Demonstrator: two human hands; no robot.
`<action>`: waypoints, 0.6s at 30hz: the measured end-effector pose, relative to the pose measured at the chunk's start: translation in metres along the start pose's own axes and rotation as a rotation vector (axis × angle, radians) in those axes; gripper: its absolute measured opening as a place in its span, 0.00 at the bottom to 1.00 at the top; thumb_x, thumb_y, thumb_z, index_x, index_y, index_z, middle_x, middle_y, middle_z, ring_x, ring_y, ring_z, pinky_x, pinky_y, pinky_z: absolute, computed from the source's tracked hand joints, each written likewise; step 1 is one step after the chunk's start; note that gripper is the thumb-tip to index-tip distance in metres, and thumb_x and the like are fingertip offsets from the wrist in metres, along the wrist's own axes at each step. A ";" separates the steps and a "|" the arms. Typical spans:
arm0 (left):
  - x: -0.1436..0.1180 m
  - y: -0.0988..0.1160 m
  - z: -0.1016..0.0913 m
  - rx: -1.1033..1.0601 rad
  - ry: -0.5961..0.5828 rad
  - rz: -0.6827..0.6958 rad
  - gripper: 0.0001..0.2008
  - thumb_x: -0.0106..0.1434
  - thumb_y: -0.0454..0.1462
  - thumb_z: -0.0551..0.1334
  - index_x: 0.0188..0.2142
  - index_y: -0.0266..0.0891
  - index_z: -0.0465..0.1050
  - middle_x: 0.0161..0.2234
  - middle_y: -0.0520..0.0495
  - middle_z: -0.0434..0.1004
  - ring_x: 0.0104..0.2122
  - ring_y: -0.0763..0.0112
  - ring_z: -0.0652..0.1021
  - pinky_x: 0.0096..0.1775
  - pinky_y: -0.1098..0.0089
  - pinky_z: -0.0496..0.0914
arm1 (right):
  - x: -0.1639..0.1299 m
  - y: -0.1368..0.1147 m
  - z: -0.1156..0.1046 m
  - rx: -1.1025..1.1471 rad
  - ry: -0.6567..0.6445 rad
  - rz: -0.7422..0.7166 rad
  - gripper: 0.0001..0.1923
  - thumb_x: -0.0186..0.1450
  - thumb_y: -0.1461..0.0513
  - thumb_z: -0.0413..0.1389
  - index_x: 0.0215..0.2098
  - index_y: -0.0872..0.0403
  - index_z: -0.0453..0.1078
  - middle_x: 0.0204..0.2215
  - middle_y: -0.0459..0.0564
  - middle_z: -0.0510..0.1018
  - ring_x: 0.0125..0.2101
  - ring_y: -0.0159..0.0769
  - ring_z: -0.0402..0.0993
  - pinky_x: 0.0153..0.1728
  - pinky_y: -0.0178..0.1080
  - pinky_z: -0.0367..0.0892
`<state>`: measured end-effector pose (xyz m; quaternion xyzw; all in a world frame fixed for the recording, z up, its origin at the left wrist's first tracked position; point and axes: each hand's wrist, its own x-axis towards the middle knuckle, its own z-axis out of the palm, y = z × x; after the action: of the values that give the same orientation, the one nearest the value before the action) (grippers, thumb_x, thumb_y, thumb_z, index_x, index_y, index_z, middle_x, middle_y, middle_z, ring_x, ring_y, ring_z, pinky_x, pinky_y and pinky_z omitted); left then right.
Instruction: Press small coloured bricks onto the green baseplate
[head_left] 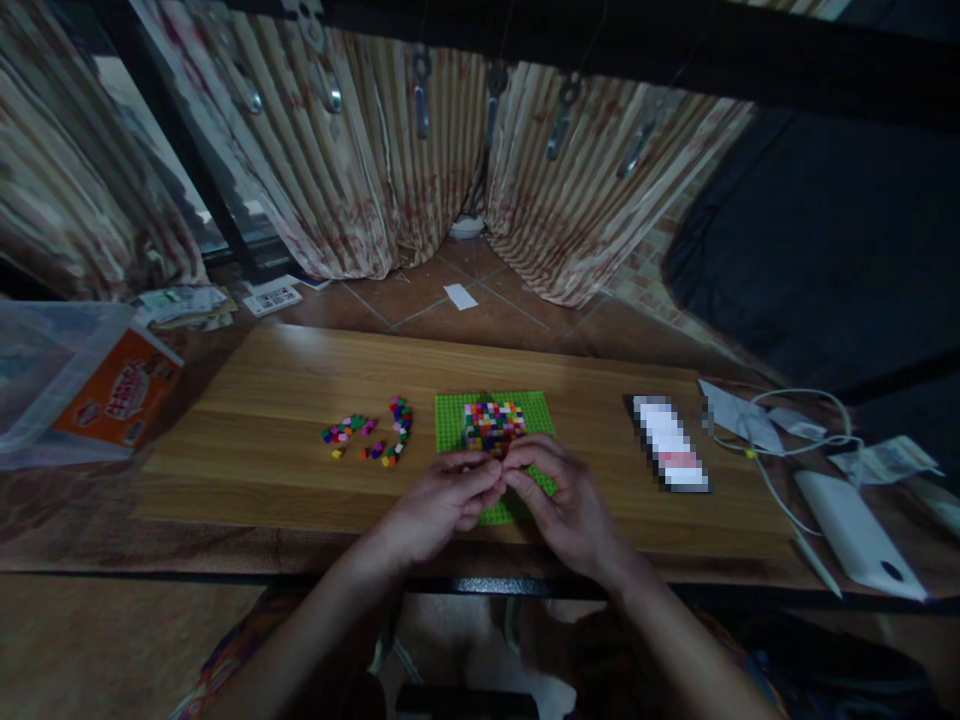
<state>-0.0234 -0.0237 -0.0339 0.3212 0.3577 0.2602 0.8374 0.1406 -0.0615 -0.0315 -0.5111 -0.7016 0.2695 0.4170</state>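
Observation:
A green studded baseplate (pixel 450 408) lies on the wooden board, bearing a block of multicoloured toy bricks (pixel 491 420). My left hand (pixel 454 495) and my right hand (pixel 559 500) meet over the plate's near part, in front of the bricks. The fingertips of both are pinched together and touch each other. Whatever they hold, if anything, is hidden or too small to name. Left of the plate lie loose small bricks in a pile (pixel 346 430) and a curved row (pixel 403 425), with several single ones near them.
The wooden board (pixel 262 400) spans the table. A phone (pixel 670 445) lies to the right, with a white cable (pixel 810 395) and a white power bank (pixel 859 535) beyond it. On the left stands a clear plastic box (pixel 56 350) with an orange label.

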 end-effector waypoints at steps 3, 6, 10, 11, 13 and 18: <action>-0.002 0.004 -0.001 -0.044 -0.051 -0.045 0.16 0.51 0.44 0.70 0.28 0.34 0.70 0.23 0.53 0.67 0.16 0.88 0.51 0.18 0.79 0.40 | -0.001 0.003 -0.002 0.194 -0.011 0.080 0.08 0.67 0.56 0.54 0.34 0.50 0.72 0.32 0.47 0.76 0.36 0.35 0.73 0.39 0.39 0.69; -0.003 0.008 -0.005 -0.064 -0.045 -0.019 0.15 0.52 0.43 0.70 0.28 0.34 0.70 0.23 0.54 0.66 0.16 0.88 0.52 0.17 0.80 0.40 | -0.002 0.008 -0.006 0.332 0.047 0.196 0.08 0.65 0.55 0.56 0.34 0.51 0.72 0.28 0.46 0.77 0.30 0.33 0.74 0.34 0.37 0.71; -0.003 0.014 -0.016 -0.100 0.052 0.050 0.13 0.52 0.41 0.69 0.29 0.34 0.70 0.22 0.54 0.65 0.16 0.88 0.53 0.16 0.81 0.41 | -0.001 0.016 -0.011 0.437 0.172 0.287 0.06 0.63 0.57 0.59 0.33 0.50 0.72 0.21 0.42 0.75 0.22 0.30 0.71 0.28 0.36 0.70; -0.003 0.016 -0.018 -0.101 0.076 0.068 0.13 0.53 0.40 0.69 0.29 0.33 0.70 0.22 0.55 0.64 0.16 0.88 0.53 0.16 0.81 0.41 | -0.001 0.018 -0.012 0.439 0.189 0.293 0.05 0.62 0.57 0.59 0.35 0.50 0.73 0.22 0.42 0.75 0.22 0.30 0.72 0.28 0.36 0.71; -0.002 0.018 -0.022 -0.104 0.113 0.096 0.11 0.54 0.40 0.68 0.29 0.33 0.71 0.21 0.55 0.63 0.16 0.88 0.53 0.16 0.81 0.42 | -0.002 0.022 -0.014 0.371 0.194 0.278 0.08 0.63 0.58 0.58 0.41 0.48 0.74 0.26 0.42 0.77 0.24 0.31 0.73 0.29 0.36 0.71; -0.002 0.019 -0.023 -0.103 0.141 0.105 0.11 0.54 0.39 0.68 0.28 0.33 0.70 0.22 0.55 0.63 0.16 0.88 0.53 0.16 0.82 0.43 | -0.004 0.030 -0.016 -0.051 0.104 0.132 0.13 0.68 0.58 0.51 0.46 0.49 0.74 0.37 0.50 0.79 0.34 0.37 0.77 0.37 0.41 0.72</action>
<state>-0.0462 -0.0044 -0.0313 0.2768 0.3848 0.3437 0.8107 0.1700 -0.0563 -0.0490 -0.5801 -0.6503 0.2517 0.4210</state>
